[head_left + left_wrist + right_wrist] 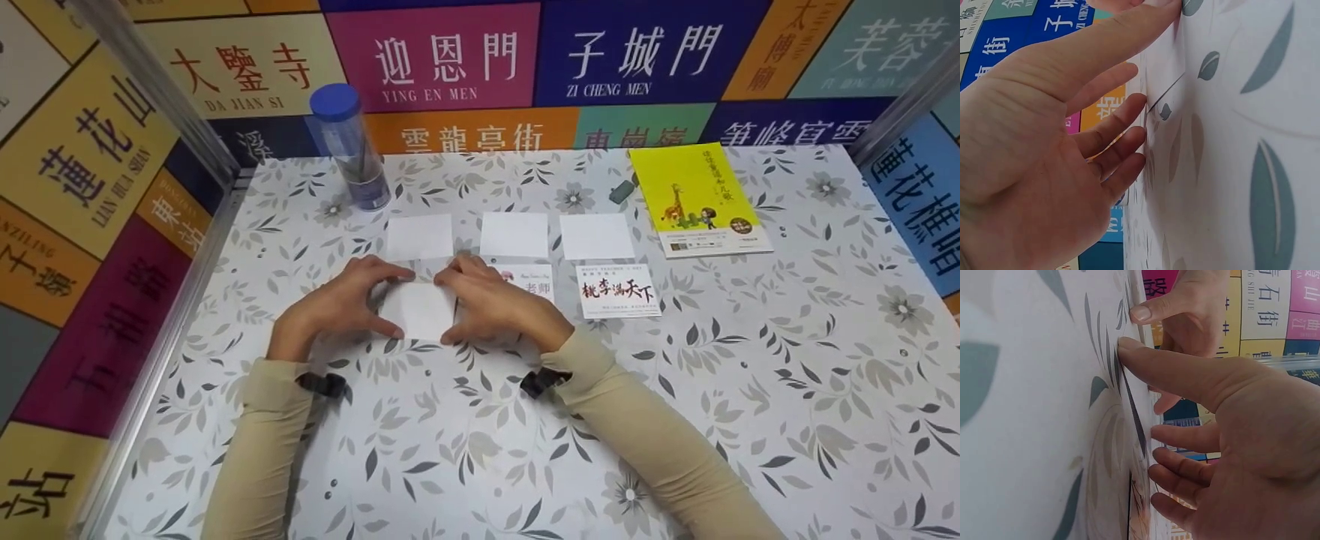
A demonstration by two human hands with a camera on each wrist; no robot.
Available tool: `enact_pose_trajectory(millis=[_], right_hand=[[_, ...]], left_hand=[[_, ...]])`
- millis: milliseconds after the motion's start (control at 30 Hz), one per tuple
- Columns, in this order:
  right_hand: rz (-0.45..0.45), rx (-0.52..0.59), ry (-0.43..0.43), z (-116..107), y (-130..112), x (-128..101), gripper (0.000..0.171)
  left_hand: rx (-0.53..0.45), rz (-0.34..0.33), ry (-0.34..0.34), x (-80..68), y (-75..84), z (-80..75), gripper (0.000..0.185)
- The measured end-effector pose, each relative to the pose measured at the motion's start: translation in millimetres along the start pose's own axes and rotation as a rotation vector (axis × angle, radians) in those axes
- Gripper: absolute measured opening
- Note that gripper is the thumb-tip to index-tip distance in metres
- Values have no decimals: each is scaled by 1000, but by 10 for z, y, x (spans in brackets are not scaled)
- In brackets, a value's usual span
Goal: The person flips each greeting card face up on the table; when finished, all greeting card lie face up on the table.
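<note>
A square white card lies low over the patterned tabletop, framed by both hands. My left hand holds its left side, thumb at the near corner and forefinger at the far one. The right side is held the same way by my right hand. In the left wrist view the thumb overlaps the card, while the other fingers are spread. The right wrist view shows the right thumb at the edge. A printed card is partly behind the right hand; another printed card lies farther right.
Three blank white cards form a row beyond the hands. A clear, blue-lidded cylinder stands at the back left. Toward the back right are a small dark green block and a yellow booklet. Lettered panels wall the table.
</note>
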State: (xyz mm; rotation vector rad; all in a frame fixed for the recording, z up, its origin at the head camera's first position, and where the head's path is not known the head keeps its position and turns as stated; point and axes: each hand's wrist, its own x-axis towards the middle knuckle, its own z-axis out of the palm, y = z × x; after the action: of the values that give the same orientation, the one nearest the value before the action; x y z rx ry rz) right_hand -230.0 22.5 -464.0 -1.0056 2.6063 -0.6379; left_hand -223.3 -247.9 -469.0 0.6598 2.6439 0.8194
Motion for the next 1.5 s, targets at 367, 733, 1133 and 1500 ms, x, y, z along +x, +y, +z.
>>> enact_pose_trajectory(millis=[367, 733, 1133, 1500], right_hand=[[-8, -108, 122, 17, -42, 40, 86], [-162, 268, 243, -25, -120, 68, 82], [-216, 550, 279, -66, -37, 125, 76], [-145, 398, 159, 23, 143, 153, 71]], left_hand=[[-114, 13, 127, 2, -40, -68, 43], [-494, 53, 218, 36, 166, -104, 45], [-589, 162, 323, 35, 240, -129, 43], [-217, 21, 371, 76, 45, -101, 58]])
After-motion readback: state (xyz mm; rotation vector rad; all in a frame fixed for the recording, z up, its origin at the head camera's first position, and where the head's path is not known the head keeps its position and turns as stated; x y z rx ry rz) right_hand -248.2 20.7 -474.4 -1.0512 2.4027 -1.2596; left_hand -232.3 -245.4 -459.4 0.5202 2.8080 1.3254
